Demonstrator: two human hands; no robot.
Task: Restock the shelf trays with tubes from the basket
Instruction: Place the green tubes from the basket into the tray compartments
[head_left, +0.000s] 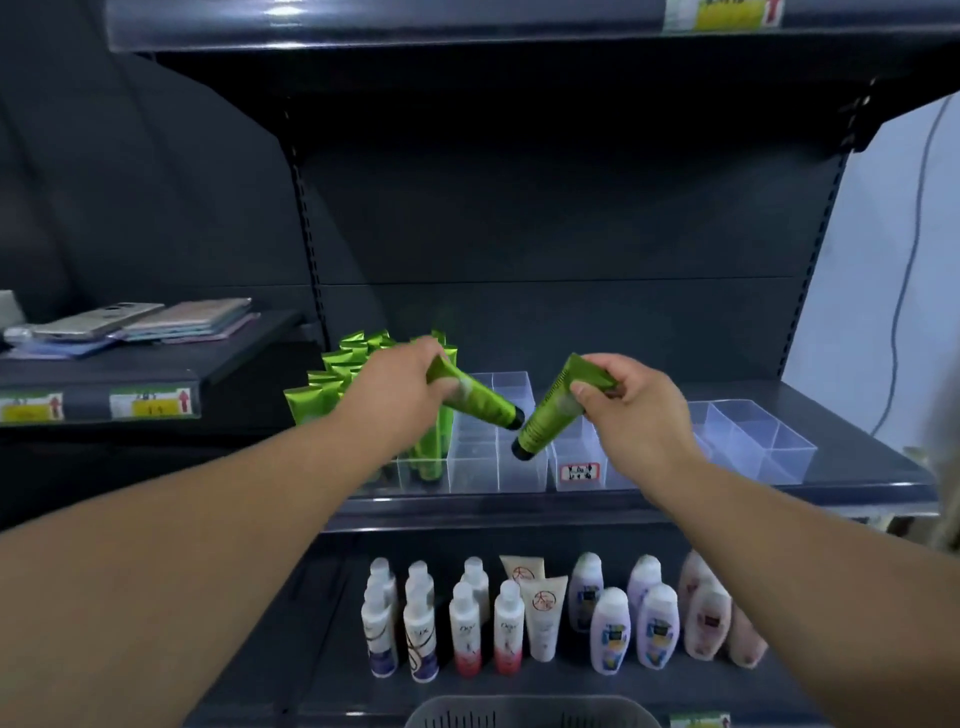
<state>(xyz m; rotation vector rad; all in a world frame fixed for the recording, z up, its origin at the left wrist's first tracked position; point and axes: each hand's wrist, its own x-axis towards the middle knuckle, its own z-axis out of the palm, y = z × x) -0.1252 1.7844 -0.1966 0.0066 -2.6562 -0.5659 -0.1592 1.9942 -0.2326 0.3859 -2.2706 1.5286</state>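
Note:
My left hand (402, 382) grips a green tube (480, 399) by its crimped end, black cap pointing down and right over the clear shelf tray (522, 462). My right hand (631, 402) pinches a second green tube (550, 415), cap down and left, above an open compartment of that tray. The two caps almost meet. Several green tubes (332, 382) stand upright in the tray's left compartments. The grey basket (530, 714) shows only its rim at the bottom edge.
Another clear divided tray (763, 441) sits at the right of the same shelf. Bottles and tubes (545, 618) fill the shelf below. A side shelf at left holds flat packets (156, 319). A shelf (467, 26) overhangs above.

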